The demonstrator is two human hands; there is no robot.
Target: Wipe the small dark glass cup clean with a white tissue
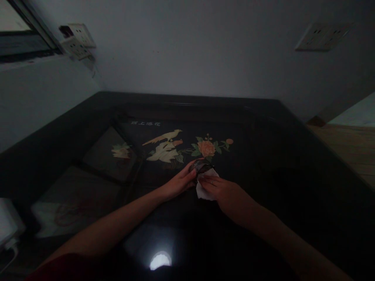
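Over the dark glossy table (263, 156), my left hand (185, 177) is closed around a small, dark, shiny object (202, 167). It looks partly see-through, but its kind cannot be made out in the dim light. A crumpled white tissue (203, 193) is pinched in my right hand (215, 185), which presses it against the near right side of the dark object. A ring shows on one finger of that hand. Both hands are close together, just below the flower picture (206, 148) in the tabletop.
A bird picture (165, 146) decorates the tabletop, beside window reflections and a bright lamp reflection. At the left edge stands a white box-shaped thing (10, 220) with a cable. Wall sockets (322, 37) sit on the back wall, and wooden flooring (348, 148) lies at right.
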